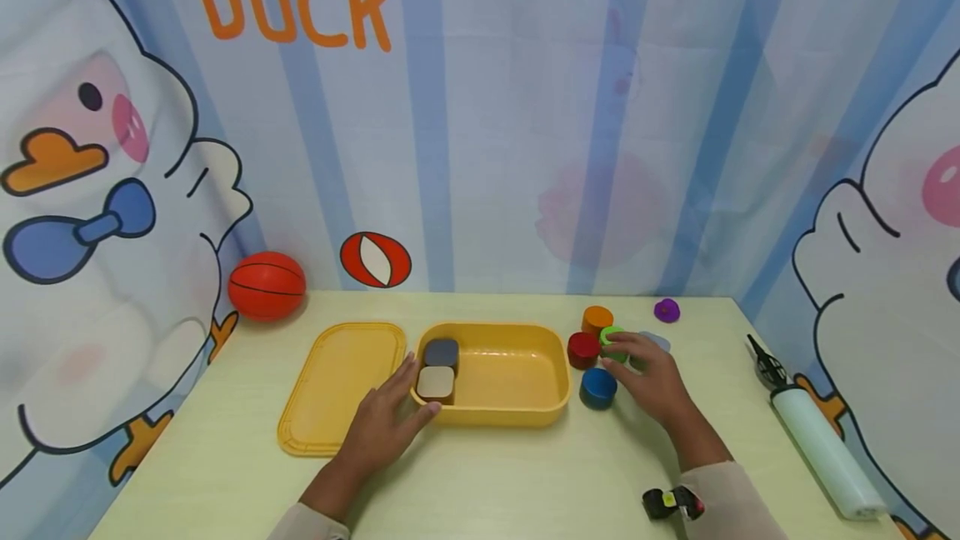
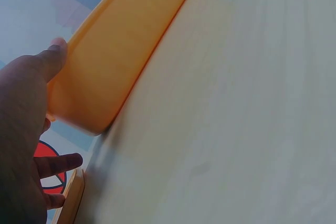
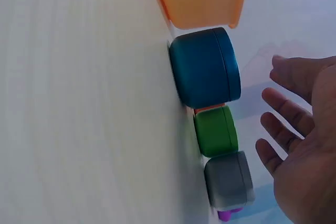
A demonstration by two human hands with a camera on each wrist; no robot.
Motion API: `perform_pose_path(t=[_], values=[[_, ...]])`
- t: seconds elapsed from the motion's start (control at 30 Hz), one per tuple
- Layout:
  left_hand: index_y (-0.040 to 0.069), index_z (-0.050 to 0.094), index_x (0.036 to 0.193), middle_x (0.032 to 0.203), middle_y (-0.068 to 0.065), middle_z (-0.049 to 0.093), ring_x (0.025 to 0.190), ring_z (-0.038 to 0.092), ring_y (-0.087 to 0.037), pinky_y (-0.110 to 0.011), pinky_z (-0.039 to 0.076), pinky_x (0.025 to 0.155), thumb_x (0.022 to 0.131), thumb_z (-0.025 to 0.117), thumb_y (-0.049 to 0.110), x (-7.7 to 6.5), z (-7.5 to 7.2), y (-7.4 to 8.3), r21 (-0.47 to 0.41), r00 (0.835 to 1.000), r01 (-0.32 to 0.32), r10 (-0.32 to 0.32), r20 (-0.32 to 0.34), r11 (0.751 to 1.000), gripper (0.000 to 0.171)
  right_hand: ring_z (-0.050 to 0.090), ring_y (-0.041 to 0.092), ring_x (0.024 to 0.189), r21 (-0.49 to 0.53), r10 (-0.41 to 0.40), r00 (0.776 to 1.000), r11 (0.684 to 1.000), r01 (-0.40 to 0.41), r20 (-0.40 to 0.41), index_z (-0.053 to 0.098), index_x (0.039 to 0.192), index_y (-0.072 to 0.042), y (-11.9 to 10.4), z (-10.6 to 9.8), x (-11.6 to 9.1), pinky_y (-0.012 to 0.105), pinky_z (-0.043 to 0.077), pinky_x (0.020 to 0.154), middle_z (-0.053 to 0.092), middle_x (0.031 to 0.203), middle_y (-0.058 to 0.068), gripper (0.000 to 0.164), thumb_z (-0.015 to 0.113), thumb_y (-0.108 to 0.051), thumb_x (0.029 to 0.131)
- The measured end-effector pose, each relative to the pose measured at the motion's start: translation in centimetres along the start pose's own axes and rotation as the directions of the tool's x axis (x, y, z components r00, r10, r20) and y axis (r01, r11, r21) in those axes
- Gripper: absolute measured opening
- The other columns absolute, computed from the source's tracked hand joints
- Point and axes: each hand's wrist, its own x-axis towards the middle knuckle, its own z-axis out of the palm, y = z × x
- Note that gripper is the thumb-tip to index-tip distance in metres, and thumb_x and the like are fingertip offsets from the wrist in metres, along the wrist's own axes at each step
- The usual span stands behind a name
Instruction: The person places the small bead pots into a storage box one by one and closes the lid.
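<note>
My left hand (image 1: 382, 423) rests against the left end of a yellow plastic box (image 1: 495, 417), thumb at its near corner and fingers extended. Inside the box, on the left, sit a dark grey small round-cornered container (image 1: 441, 352) and a beige-topped one (image 1: 435, 383). Over a green small container (image 1: 612, 333) reaches my right hand (image 1: 651, 377), fingers slightly bent; the right wrist view shows them apart from the containers. Around it stand a red container (image 1: 582, 351), an orange one (image 1: 597, 319), a blue one (image 1: 597, 389) and a grey one (image 3: 228, 181), partly hidden in the head view.
A yellow lid (image 1: 341, 390) lies left of the box. Behind it is a red ball (image 1: 267, 287). A purple object (image 1: 667, 311) sits at the back right; a pale green cylinder with a black end (image 1: 828, 452) lies along the right edge. A printed curtain (image 1: 510, 107) hangs behind.
</note>
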Motion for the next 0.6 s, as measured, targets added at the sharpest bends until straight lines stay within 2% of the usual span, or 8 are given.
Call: perform_pose_path(t=[0.1, 0.2, 0.3, 0.47, 0.6], values=[[0.008, 0.042, 0.167, 0.176, -0.01, 0.04, 0.161, 0.042, -0.036, -0.083, 0.034, 0.119, 0.103, 0.074, 0.047, 0.0, 0.0, 0.0, 0.008, 1.0, -0.007, 0.007, -0.004, 1.0, 0.082, 0.056, 0.045, 0.14, -0.008, -0.019, 0.999, 1.0, 0.019, -0.048, 0.08, 0.12, 0.002, 0.9, 0.0, -0.3, 0.065, 0.047, 0.116, 0.071, 0.143, 0.022, 0.021, 0.077, -0.004, 0.1], [0.008, 0.042, 0.167, 0.175, -0.011, 0.04, 0.161, 0.043, -0.036, -0.083, 0.034, 0.119, 0.103, 0.074, 0.047, 0.0, 0.0, 0.0, 0.012, 1.0, -0.012, 0.012, -0.007, 1.0, 0.082, 0.054, 0.047, 0.138, -0.033, -0.073, 0.991, 0.997, 0.07, -0.111, 0.081, 0.115, 0.003, 1.7, -0.1, -0.5, 0.065, 0.042, 0.114, 0.073, 0.137, 0.023, 0.019, 0.079, 0.001, 0.096], [0.008, 0.042, 0.167, 0.175, -0.011, 0.04, 0.161, 0.042, -0.036, -0.084, 0.034, 0.119, 0.103, 0.074, 0.047, -0.1, 0.1, -0.1, 0.013, 1.0, -0.007, 0.007, -0.003, 1.0, 0.082, 0.05, 0.05, 0.14, -0.048, -0.092, 0.982, 0.995, 0.085, -0.163, 0.081, 0.114, 0.004, 2.4, -0.2, -0.6, 0.07, 0.037, 0.117, 0.073, 0.135, 0.026, 0.019, 0.08, 0.004, 0.095], [0.008, 0.041, 0.168, 0.176, -0.011, 0.039, 0.162, 0.042, -0.036, -0.083, 0.034, 0.119, 0.104, 0.073, 0.047, -0.1, 0.1, 0.0, 0.017, 1.0, -0.005, 0.005, 0.005, 1.0, 0.081, 0.04, 0.057, 0.148, -0.025, -0.054, 0.97, 0.998, 0.049, -0.235, 0.079, 0.115, 0.005, 3.0, -0.6, -0.9, 0.085, 0.024, 0.116, 0.068, 0.141, 0.029, 0.022, 0.08, 0.004, 0.093], [0.007, 0.042, 0.167, 0.175, -0.012, 0.04, 0.161, 0.042, -0.037, -0.083, 0.035, 0.119, 0.103, 0.074, 0.046, -0.1, -0.1, 0.2, 0.016, 1.0, -0.012, 0.012, -0.006, 1.0, 0.081, 0.033, 0.058, 0.153, -0.013, -0.003, 0.966, 1.0, 0.0, -0.257, 0.076, 0.123, 0.004, 3.4, -0.6, -1.0, 0.087, 0.02, 0.114, 0.06, 0.152, 0.029, 0.03, 0.08, -0.001, 0.094]])
